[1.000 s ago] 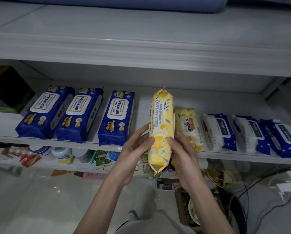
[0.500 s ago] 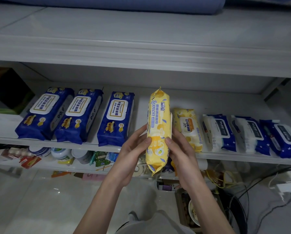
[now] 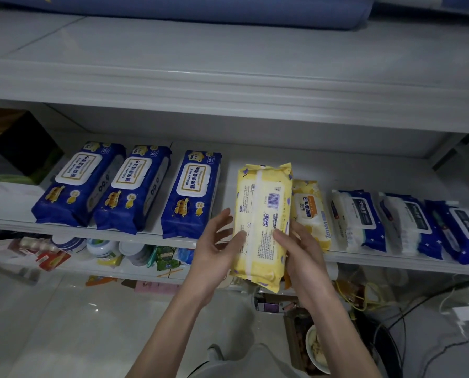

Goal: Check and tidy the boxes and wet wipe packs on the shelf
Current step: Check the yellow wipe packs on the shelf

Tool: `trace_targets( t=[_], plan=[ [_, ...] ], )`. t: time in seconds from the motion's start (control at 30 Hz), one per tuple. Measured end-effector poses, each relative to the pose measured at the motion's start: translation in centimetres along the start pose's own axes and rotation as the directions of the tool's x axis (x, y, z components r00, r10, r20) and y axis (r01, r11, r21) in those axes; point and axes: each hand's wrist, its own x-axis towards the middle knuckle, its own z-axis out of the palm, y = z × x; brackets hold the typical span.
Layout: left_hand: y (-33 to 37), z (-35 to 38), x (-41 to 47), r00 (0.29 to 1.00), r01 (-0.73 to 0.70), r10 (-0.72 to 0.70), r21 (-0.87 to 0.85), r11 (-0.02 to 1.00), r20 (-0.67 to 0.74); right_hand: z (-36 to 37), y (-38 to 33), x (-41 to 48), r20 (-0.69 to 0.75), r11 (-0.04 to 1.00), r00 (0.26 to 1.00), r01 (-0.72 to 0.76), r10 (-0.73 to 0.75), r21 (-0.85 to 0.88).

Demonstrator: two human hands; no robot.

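Yellow wipe pack (image 3: 263,211) between the hands — right hand (image 3: 304,257) grips it, left hand (image 3: 214,255) straight-fingered, thumb touching

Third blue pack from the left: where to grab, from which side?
The third blue pack lies flat, label up, long axis front to back, its near end at the shelf edge. So likely take the near end, from the front, across its width. Bare shelf on its right leaves finger room; the second blue pack sits close on its left.
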Motion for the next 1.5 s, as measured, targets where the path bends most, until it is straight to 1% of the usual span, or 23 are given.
trace_targets(
  t=[0.07,0.2,0.27,0.5,0.7,0.8,0.9,1.1,1.17,1.2,1.27,1.3,1.37,1.5],
  plan=[
    [0.4,0.0,-0.1,0.996,0.037,-0.030,-0.090,0.995,0.080,0.1,-0.3,0.1,-0.010,1.000,1.000,0.015,-0.015,-0.002],
    [0.7,0.1,0.2,1.000,0.010,-0.007,-0.114,0.993,0.022,0.4,-0.7,0.1,0.034,0.995,0.999,0.028,-0.025,-0.097],
    [0.8,0.1,0.3,1.000,0.008,-0.005,-0.122,0.993,0.025,0.4,-0.7,0.1,0.034,0.994,0.999,0.030,-0.027,-0.109],
    [0.6,-0.1,0.2,0.999,0.022,-0.016,-0.140,0.990,0.044,0.6,-0.3,0.1,-0.016,0.996,0.999,0.029,-0.030,-0.084],
    [0.6,-0.2,0.3,0.999,0.023,-0.018,-0.145,0.989,0.036,0.6,-0.3,0.1,-0.024,0.996,0.999,0.023,-0.025,-0.082],
    [0.5,-0.2,0.4,0.999,0.021,-0.017,-0.147,0.989,0.031,0.7,-0.1,0.2,-0.034,0.995,0.998,0.042,-0.045,-0.093],
    [0.3,-0.3,0.4,1.000,0.022,-0.019,-0.148,0.989,0.023,0.9,0.1,0.3,-0.078,0.995,0.995,0.049,-0.056,-0.083],
    [0.0,-0.2,0.4,0.999,0.031,-0.026,-0.176,0.984,0.027,0.9,0.3,0.2,-0.091,0.994,0.994,0.060,-0.068,-0.087],
    [0.0,-0.1,0.5,1.000,0.027,-0.028,-0.196,0.980,0.000,1.1,0.2,0.1,-0.113,0.984,0.987,0.095,-0.112,-0.149],
    [0.0,0.0,0.5,0.999,0.024,-0.029,-0.210,0.977,-0.023,1.2,0.2,0.0,-0.120,0.967,0.980,0.128,-0.157,-0.218],
    [-0.1,0.4,0.4,0.997,0.002,-0.018,-0.221,0.975,-0.070,1.5,-0.1,-0.3,-0.081,0.930,0.975,0.170,-0.207,-0.327],
    [-0.1,0.6,0.3,0.997,-0.017,0.000,-0.210,0.978,-0.082,1.8,-0.2,-0.5,-0.040,0.922,0.978,0.179,-0.205,-0.343],
    [-0.2,0.8,0.0,0.997,-0.048,0.038,-0.164,0.985,-0.067,2.0,-0.1,-0.5,0.013,0.940,0.985,0.167,-0.170,-0.298],
    [0.1,0.2,0.4,0.996,-0.082,0.083,-0.094,0.992,0.007,1.4,0.2,-0.2,-0.008,0.978,0.993,0.111,-0.115,-0.176]
  ],
)
